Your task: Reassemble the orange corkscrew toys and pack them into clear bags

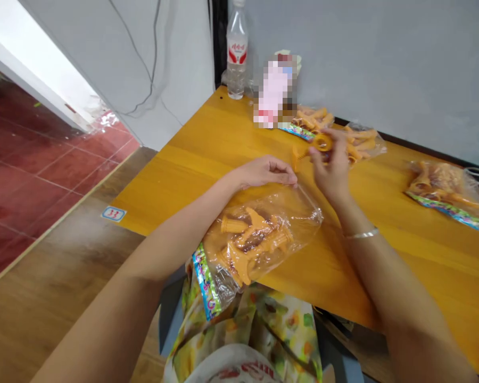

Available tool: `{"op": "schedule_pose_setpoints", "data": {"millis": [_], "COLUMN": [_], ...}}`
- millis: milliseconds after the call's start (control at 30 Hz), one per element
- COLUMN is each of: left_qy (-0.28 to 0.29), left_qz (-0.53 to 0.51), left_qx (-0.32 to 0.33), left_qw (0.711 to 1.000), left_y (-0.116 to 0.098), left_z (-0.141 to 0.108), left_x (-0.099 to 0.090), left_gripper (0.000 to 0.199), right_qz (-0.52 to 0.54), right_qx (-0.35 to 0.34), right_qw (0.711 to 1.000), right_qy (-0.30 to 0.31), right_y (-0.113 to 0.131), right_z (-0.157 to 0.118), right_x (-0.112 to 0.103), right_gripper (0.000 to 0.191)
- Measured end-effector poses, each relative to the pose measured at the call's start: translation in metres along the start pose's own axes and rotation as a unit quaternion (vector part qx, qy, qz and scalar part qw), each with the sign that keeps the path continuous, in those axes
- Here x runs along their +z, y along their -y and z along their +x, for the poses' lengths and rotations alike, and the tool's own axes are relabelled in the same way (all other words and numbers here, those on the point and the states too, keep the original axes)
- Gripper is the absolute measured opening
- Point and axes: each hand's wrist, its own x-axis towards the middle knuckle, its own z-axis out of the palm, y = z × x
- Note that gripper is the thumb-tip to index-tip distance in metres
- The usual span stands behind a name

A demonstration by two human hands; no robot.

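Note:
My left hand (273, 173) pinches the edge of a clear plastic bag (303, 215) near its upper right corner. Several orange plastic pieces (259, 242) with ribbed tubes and flared ends lie inside this bag, which rests over the table's front edge and reaches my lap. A blue and green printed strip (206, 282) runs along its lower left end. Farther up on the right, my right hand (332, 167) holds an orange plastic piece (322, 142) with a round ring-like end between thumb and fingers, just above the table. Part of that piece is hidden by the fingers.
Behind my right hand lie two filled bags, one with a printed strip (297, 130) and another (365, 141). A further filled bag (449, 191) is at the right. A water bottle (237, 53) and a blurred-out pink item (274, 90) stand at the table's (175, 175) back left.

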Motion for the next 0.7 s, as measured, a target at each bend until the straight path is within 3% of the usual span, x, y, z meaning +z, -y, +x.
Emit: {"op": "schedule_pose_setpoints", "data": {"millis": [67, 100, 233, 400, 567, 700], "left_qy": [0.007, 0.008, -0.01, -0.02, -0.017, -0.01], "left_qz": [-0.009, -0.011, 0.006, 0.007, 0.002, 0.003], "left_qx": [0.003, 0.001, -0.008, -0.029, -0.014, 0.001], "left_qw": [1.0, 1.0, 1.0, 0.999, 1.0, 1.0], "left_y": [0.001, 0.001, -0.001, -0.004, -0.005, -0.004], "left_z": [0.001, 0.001, 0.002, 0.0, 0.0, 0.001], "left_x": [-0.001, -0.001, 0.0, 0.004, 0.004, 0.004], "left_gripper": [0.028, 0.027, 0.025, 0.026, 0.028, 0.029], "right_qz": [0.155, 0.217, 0.293, 0.302, 0.336, 0.311], "right_qx": [0.072, 0.114, 0.219, 0.246, 0.268, 0.253], "right_qw": [0.984, 0.968, 0.93, 0.916, 0.9, 0.912], "right_qy": [-0.056, -0.055, 0.018, 0.093, 0.072, 0.09], "right_y": [0.007, 0.01, 0.016, 0.028, 0.027, 0.027], "right_z": [-0.018, -0.028, -0.063, -0.083, -0.08, -0.085], "right_x": [-0.023, -0.032, -0.044, -0.031, -0.038, -0.035], "right_gripper": [0.035, 0.031, 0.025, 0.035, 0.03, 0.035]}}
